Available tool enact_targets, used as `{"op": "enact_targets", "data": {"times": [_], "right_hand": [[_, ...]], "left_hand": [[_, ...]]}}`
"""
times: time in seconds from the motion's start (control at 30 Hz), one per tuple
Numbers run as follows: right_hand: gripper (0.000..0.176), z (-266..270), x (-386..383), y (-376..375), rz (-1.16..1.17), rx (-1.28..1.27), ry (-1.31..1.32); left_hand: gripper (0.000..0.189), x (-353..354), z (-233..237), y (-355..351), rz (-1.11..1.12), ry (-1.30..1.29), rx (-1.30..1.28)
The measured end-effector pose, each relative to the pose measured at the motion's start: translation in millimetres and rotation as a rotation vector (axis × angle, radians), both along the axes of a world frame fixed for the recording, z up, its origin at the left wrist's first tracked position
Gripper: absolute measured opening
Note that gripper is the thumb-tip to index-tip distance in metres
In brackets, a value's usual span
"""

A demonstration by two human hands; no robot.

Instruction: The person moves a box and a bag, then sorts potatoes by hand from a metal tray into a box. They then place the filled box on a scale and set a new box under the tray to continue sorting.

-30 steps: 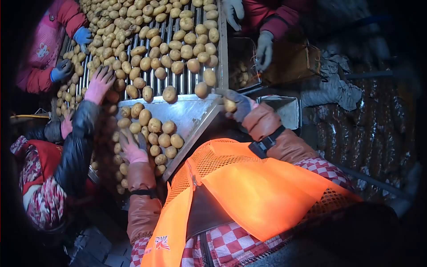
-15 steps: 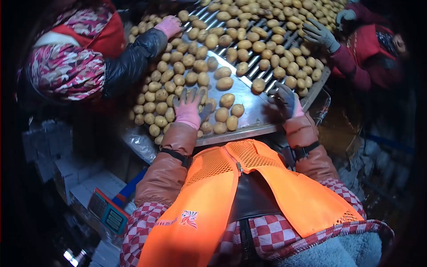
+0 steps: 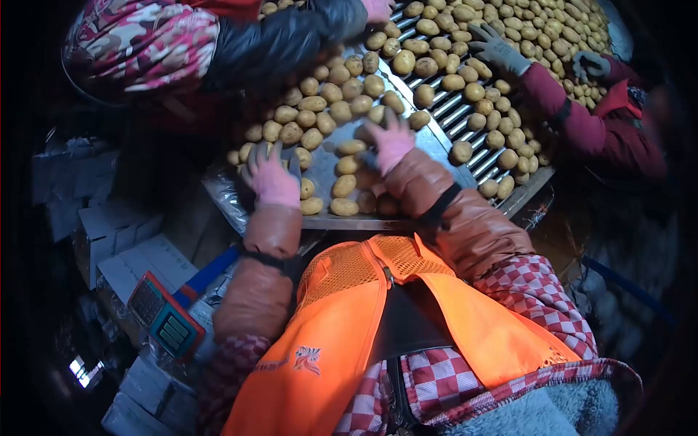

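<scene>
Dim in here, sheet-metal worktop (image 3: 435, 145), potatoes (image 3: 344, 186) by the dozen, two co-workers (image 3: 142, 51) alongside — left hand (image 3: 273, 178), right hand (image 3: 391, 145), both with fingers spread!

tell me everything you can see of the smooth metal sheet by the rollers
The metal sheet is flat, smooth and bluish grey, shiny where bare, with a straight edge nearest the orange vest. At upper right it meets the ribbed rollers. Loose potatoes cover much of it. The left hand and right hand are among them; whether either touches the metal is unclear.
</scene>
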State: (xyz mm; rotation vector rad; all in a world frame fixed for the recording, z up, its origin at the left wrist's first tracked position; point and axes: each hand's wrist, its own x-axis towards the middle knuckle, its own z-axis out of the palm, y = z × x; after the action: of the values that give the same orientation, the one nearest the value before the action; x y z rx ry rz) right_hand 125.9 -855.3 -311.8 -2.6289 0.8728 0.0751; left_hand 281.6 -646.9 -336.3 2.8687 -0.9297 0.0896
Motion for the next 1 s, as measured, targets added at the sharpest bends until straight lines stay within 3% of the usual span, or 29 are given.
{"op": "enact_targets", "data": {"times": [0.03, 0.1, 0.17, 0.27, 0.37, 0.43, 0.5, 0.57, 0.6, 0.63, 0.7, 0.73, 0.83, 0.9, 0.93, 0.97, 1.0], "right_hand": [[0.074, -6.3, -3.6, 14.9, 0.032, -0.047, -0.049], [0.074, -1.5, -10.2, 31.2, 0.160, 0.105, -0.138], [0.062, -6.3, -21.2, 35.5, 0.322, 0.169, -0.183], [0.048, -12.9, -42.5, 36.2, 0.370, 0.292, -0.325], [0.043, 14.1, -64.3, 23.2, 0.057, 0.551, -0.436], [0.037, 6.0, -91.1, 10.4, -0.249, 0.564, -0.419], [0.044, 35.6, -111.4, -9.4, -0.463, 0.615, -0.270], [0.060, 31.3, -132.6, -24.5, -0.447, 0.265, 0.084], [0.071, 36.3, -134.3, -23.0, -0.433, 0.244, 0.153], [0.071, 28.7, -137.8, -19.1, -0.312, 0.198, 0.142], [0.079, 9.4, -114.2, 2.6, -0.481, 0.262, 0.291], [0.077, 2.8, -104.1, 2.1, -0.419, 0.244, 0.276], [0.076, -6.1, -59.4, -7.9, -0.260, 0.274, 0.259], [0.065, -26.8, -32.0, -8.8, -0.243, 0.307, 0.152], [0.065, -6.1, -17.7, -4.3, -0.218, 0.418, 0.088], [0.059, -31.8, -21.0, -7.0, -0.124, 0.332, -0.149], [0.054, -19.9, -16.6, -16.8, -0.088, 0.482, -0.149]], "left_hand": [[0.056, 15.4, -4.4, -18.7, -0.074, 0.000, -0.056], [0.060, 59.2, -10.3, -65.4, -0.195, 0.170, -0.226], [0.064, 70.4, 48.8, -125.8, -0.002, 0.392, 0.026], [0.069, 58.4, 61.5, -166.5, -0.070, 0.439, 0.213], [0.068, 20.1, 23.0, -142.0, -0.285, 0.199, 0.146], [0.063, 1.4, 18.6, -107.7, -0.405, 0.229, 0.189], [0.060, -15.1, 35.9, -69.5, -0.506, 0.257, 0.329], [0.058, -21.5, 24.6, -27.7, -0.487, 0.265, 0.216], [0.057, -22.8, 21.7, -16.5, -0.476, 0.267, 0.154], [0.056, -25.3, 17.6, -8.8, -0.379, 0.282, 0.155], [0.056, -31.2, 15.2, 3.1, -0.171, 0.304, 0.158], [0.057, -38.6, 20.6, 1.0, -0.025, 0.284, 0.146], [0.059, -64.4, 22.3, -15.7, -0.091, 0.141, 0.055], [0.058, -75.9, -2.2, -27.6, -0.507, 0.113, 0.039], [0.056, -69.7, -5.2, -26.6, -0.532, 0.142, 0.053], [0.054, -61.9, -8.1, -23.4, -0.558, 0.173, 0.067], [0.052, -56.9, -1.8, -18.6, -0.590, 0.211, 0.084]]}}
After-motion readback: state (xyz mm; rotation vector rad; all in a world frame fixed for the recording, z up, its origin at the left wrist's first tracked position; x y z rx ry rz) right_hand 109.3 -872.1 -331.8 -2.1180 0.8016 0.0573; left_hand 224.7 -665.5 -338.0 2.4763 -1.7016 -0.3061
